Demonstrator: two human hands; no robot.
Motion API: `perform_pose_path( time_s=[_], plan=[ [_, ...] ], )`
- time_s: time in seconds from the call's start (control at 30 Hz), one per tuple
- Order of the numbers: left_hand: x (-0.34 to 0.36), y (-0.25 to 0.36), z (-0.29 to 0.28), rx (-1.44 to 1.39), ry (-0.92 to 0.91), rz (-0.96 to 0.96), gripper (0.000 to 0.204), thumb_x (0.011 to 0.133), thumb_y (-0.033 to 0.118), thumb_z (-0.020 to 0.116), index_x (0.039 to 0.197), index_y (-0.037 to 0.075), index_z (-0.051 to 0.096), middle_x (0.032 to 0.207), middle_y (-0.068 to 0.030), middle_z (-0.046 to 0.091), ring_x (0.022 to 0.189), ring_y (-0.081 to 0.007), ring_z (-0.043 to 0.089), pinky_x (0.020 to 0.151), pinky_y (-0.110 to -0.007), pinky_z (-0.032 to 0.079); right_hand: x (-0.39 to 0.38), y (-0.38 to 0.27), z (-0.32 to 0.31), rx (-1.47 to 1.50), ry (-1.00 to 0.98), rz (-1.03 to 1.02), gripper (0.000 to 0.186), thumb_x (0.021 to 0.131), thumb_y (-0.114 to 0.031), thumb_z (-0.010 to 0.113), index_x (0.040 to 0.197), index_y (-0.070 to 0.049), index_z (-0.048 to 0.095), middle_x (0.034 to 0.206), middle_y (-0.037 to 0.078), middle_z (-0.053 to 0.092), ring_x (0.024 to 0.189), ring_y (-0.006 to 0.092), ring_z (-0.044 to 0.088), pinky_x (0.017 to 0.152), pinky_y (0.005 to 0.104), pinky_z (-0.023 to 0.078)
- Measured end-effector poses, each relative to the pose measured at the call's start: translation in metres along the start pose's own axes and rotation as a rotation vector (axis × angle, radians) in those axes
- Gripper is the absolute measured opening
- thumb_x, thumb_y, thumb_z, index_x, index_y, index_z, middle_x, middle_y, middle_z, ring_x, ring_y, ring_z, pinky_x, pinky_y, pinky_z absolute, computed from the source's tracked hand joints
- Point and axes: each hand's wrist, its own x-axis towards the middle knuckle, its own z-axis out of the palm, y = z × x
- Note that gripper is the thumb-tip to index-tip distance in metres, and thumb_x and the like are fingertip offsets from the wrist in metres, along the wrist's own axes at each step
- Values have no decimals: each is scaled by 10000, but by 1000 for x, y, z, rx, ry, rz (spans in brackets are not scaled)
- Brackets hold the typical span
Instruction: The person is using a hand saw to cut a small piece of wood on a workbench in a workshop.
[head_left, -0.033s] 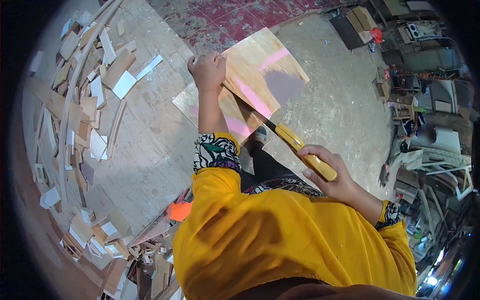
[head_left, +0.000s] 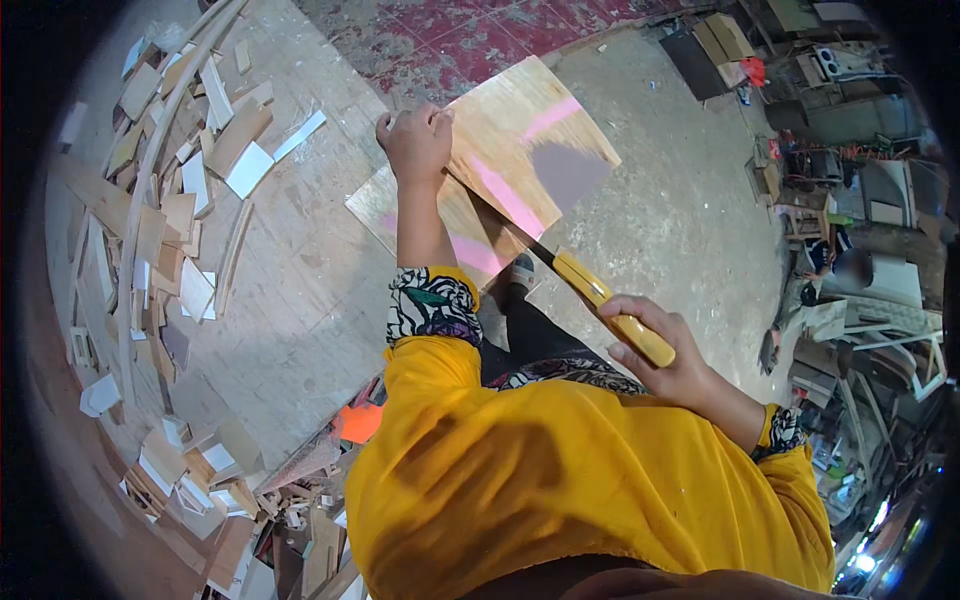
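Note:
A light plywood board (head_left: 540, 95) with pink stripes and a greyish-purple patch lies partly on the wooden platform and sticks out past its right edge. My left hand (head_left: 418, 143) presses on its far left part, fingers curled down against the wood. In my right hand (head_left: 655, 345) is the yellow handle of a handsaw (head_left: 582, 277), fingers wrapped round it. The dark blade slants up and left into the board, its far end close to my left wrist. A shadowed gap shows alongside the blade.
Wood offcuts (head_left: 175, 215) lie heaped along the left of the platform (head_left: 300, 270), with a long bent strip across them. An orange piece (head_left: 358, 423) lies near my left side. My foot (head_left: 521, 270) stands below the board. Boards, frames and a person (head_left: 835, 260) are far right.
The saw and my right hand have shifted very slightly down and to the right. My left hand stays in place on the board.

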Motion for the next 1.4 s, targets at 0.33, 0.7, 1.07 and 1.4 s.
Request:
perform_pose_path(
  time_s=[0.33,0.7,1.07,1.4],
  plan=[
    [-10,9,-14,-34,-44,80,198,815,303,620,868,117,659,788,-95,653,846,-288,595,974,-477,327,-8,31,6,83,-45,-39,352,827,-53,642,1161,-101,544,1144,121,610,895,259,645,774,312,476],
    [-39,38,-34,369,-40,160,420,850,287,584,1246,151,556,1351,-116,488,1303,-328,370,1038,-644,209,-4,22,19,95,-23,-136,373,816,-33,641,1163,-112,530,984,136,637,883,349,638,748,346,490],
    [-68,33,-34,447,-255,64,502,917,334,453,1411,265,391,1492,-120,292,1386,-342,233,1063,-654,149,-8,22,14,116,25,-140,381,807,-13,643,1163,-98,535,1131,118,608,1018,301,618,859,328,462],
    [-69,26,-25,401,-160,153,519,870,352,538,1367,233,448,1349,-176,399,1330,-378,297,1042,-621,217,3,29,13,110,-72,-108,356,825,-43,629,1162,-101,531,1048,153,629,946,327,638,815,345,483]
  ],
)
